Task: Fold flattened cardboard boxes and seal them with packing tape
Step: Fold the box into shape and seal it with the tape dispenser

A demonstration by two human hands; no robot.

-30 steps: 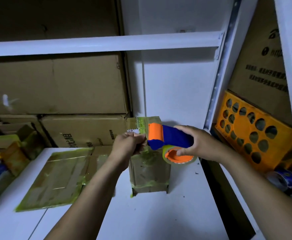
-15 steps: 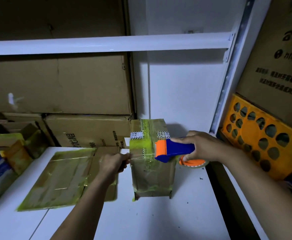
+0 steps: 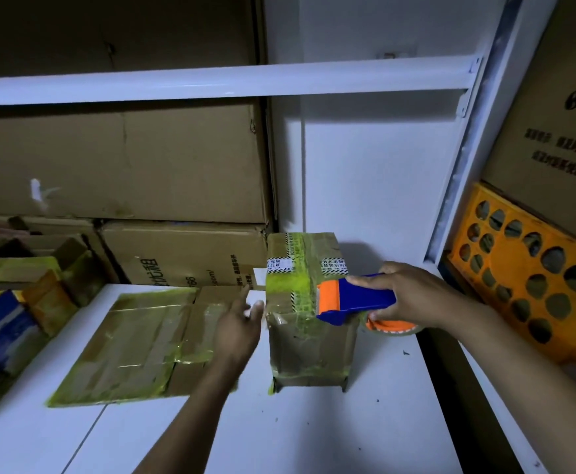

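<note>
Dim storage nook. White tabletop [image 3: 348, 432], a few dark specks on it, white wall [image 3: 375, 165] behind. White shelf beam [image 3: 211, 83] runs across overhead and meets a slotted upright [image 3: 464, 142] on the right. Big brown cartons [image 3: 118, 165] are stacked at back left. On the right an orange perforated panel [image 3: 526, 278] leans in front of a printed carton [image 3: 560, 131].

The small box [image 3: 308, 336] stands on the table near the back wall, wrapped in yellow-green tape, with printed labels on top. Flattened cardboard [image 3: 132, 343] lies flat on the table to its left, edged with the same tape.

The right hand [image 3: 416, 295] is wrapped around the blue handle of the tape dispenser [image 3: 358, 297]. The dispenser's orange head is against the box at its upper front edge, and the tape roll [image 3: 392, 326] hangs below on the box's right.

The left hand [image 3: 238, 326] has its fingers extended and holds nothing. It is just beside the box's left edge. It is blurred, so I can't tell if it touches.
</note>
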